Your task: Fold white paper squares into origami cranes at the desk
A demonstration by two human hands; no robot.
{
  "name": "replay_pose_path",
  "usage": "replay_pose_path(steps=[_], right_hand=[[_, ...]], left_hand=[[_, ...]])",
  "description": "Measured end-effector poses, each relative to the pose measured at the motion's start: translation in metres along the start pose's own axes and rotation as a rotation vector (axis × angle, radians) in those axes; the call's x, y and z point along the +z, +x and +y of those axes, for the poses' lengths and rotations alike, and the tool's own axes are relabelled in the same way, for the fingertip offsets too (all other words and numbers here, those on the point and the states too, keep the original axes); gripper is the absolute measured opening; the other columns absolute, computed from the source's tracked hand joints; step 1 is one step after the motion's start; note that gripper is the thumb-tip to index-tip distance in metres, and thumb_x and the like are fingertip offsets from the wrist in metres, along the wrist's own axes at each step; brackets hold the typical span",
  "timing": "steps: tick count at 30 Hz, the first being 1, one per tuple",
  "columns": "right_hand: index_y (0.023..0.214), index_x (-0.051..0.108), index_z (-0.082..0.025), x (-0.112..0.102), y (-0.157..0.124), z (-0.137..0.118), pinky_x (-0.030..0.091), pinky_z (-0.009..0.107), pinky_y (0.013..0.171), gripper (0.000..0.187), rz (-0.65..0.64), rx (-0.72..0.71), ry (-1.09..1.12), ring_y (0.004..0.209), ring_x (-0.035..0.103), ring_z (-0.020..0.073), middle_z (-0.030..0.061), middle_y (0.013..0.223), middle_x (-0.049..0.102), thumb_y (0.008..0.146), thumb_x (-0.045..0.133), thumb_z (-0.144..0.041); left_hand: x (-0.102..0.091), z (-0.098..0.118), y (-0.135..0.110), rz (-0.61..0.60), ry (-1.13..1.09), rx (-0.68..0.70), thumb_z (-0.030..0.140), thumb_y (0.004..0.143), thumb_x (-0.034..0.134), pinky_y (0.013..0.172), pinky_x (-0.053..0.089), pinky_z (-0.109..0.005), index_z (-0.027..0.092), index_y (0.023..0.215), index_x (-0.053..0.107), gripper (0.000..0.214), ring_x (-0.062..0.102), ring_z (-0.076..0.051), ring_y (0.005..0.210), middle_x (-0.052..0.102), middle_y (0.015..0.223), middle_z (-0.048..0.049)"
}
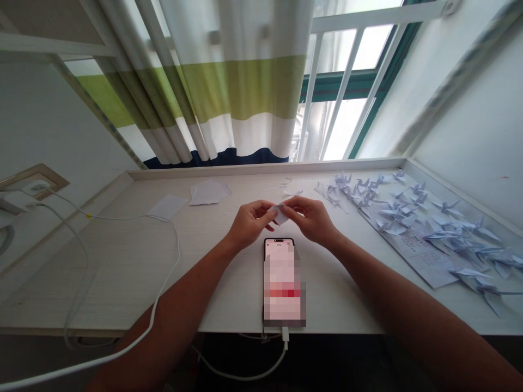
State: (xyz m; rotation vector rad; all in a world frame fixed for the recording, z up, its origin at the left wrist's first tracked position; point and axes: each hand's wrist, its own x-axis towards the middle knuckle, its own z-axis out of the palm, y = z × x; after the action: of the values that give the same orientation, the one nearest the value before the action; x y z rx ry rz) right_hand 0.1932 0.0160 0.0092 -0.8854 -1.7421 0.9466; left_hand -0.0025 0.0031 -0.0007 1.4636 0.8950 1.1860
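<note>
A small folded piece of white paper (pixel 280 213) is pinched between my two hands above the middle of the desk (pixel 122 256). My left hand (pixel 248 222) grips its left side with closed fingers. My right hand (pixel 311 218) grips its right side, fingers also closed. Just below the hands a phone (pixel 283 283) lies flat on the desk, screen lit, plugged into a white cable (pixel 171 272).
Several folded paper cranes (pixel 425 223) cover the right side of the desk, some on a printed sheet (pixel 420 253). Loose white paper squares (pixel 209 191) lie at the back left. A striped curtain (pixel 229 92) and barred window stand behind. A wall socket (pixel 35 188) is at left.
</note>
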Motion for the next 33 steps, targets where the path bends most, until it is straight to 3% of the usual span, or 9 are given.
replay_pose_path(steps=[3,6,9,12,16,23,28,33], right_hand=[[0.081,0.075,-0.018,0.001,0.002,0.005,0.056,0.035,0.070,0.040,0.004,0.074,0.022,0.072,0.066,0.0189,0.0051,0.077,0.073,0.091,0.069,-0.056],[0.088,0.074,-0.018,0.000,0.003,0.009,0.057,0.035,0.070,0.038,0.065,0.052,0.016,0.075,0.067,0.0197,0.0062,0.082,0.074,0.093,0.067,-0.055],[0.100,0.073,-0.021,-0.006,0.001,0.004,0.057,0.040,0.078,0.024,0.179,-0.207,-0.212,0.089,0.069,0.0227,0.0077,0.097,0.074,0.097,0.066,-0.044],[0.102,0.074,-0.026,-0.015,0.001,-0.005,0.053,0.045,0.088,0.014,0.001,-0.588,-0.597,0.100,0.067,0.0253,0.0066,0.104,0.075,0.096,0.069,-0.037],[0.121,0.069,-0.026,-0.019,0.001,-0.009,0.051,0.042,0.092,0.020,-0.175,-0.798,-0.865,0.111,0.065,0.0239,0.0060,0.116,0.076,0.102,0.061,-0.025],[0.121,0.067,-0.023,-0.018,0.000,-0.007,0.055,0.041,0.088,0.026,-0.218,-0.834,-0.978,0.100,0.068,0.0223,0.0072,0.114,0.077,0.105,0.049,-0.013],[0.118,0.067,-0.017,-0.018,0.000,-0.009,0.059,0.040,0.083,0.021,-0.139,-0.846,-0.883,0.102,0.072,0.0247,0.0120,0.112,0.078,0.104,0.051,-0.015],[0.116,0.069,-0.020,-0.018,-0.001,-0.011,0.062,0.043,0.084,0.019,-0.168,-0.773,-0.763,0.098,0.074,0.0249,0.0093,0.107,0.079,0.104,0.054,-0.019]], left_hand=[[0.001,-0.001,0.000,-0.013,0.005,0.000,0.039,0.083,0.080,0.060,0.065,-0.031,0.013,0.098,0.076,0.030,0.071,-0.017,0.072,0.075,0.081,-0.0051],[0.001,-0.003,0.000,0.009,-0.020,-0.024,0.039,0.082,0.081,0.062,0.066,-0.033,0.013,0.097,0.077,0.030,0.071,-0.018,0.073,0.075,0.082,-0.0057],[0.000,-0.003,0.001,0.048,-0.046,-0.072,0.039,0.081,0.081,0.064,0.066,-0.034,0.012,0.100,0.077,0.033,0.073,-0.020,0.076,0.077,0.085,-0.0079],[-0.002,-0.002,0.002,0.069,-0.084,-0.088,0.040,0.080,0.083,0.066,0.066,-0.035,0.011,0.100,0.077,0.035,0.074,-0.019,0.075,0.078,0.084,-0.0081],[-0.002,0.000,0.002,0.060,-0.146,-0.081,0.040,0.080,0.083,0.067,0.066,-0.035,0.011,0.099,0.076,0.035,0.073,-0.019,0.074,0.078,0.085,-0.0078],[-0.005,0.004,0.002,-0.013,-0.235,-0.118,0.040,0.085,0.079,0.073,0.064,-0.035,0.013,0.106,0.075,0.035,0.074,-0.020,0.082,0.077,0.090,-0.0084],[-0.002,0.005,0.000,-0.142,-0.359,-0.143,0.039,0.087,0.079,0.085,0.062,-0.037,0.018,0.115,0.072,0.035,0.075,-0.022,0.098,0.076,0.105,-0.0094],[0.001,0.004,-0.001,-0.180,-0.421,-0.166,0.040,0.083,0.084,0.098,0.059,-0.044,0.020,0.123,0.069,0.047,0.075,-0.026,0.108,0.076,0.117,-0.0126]])
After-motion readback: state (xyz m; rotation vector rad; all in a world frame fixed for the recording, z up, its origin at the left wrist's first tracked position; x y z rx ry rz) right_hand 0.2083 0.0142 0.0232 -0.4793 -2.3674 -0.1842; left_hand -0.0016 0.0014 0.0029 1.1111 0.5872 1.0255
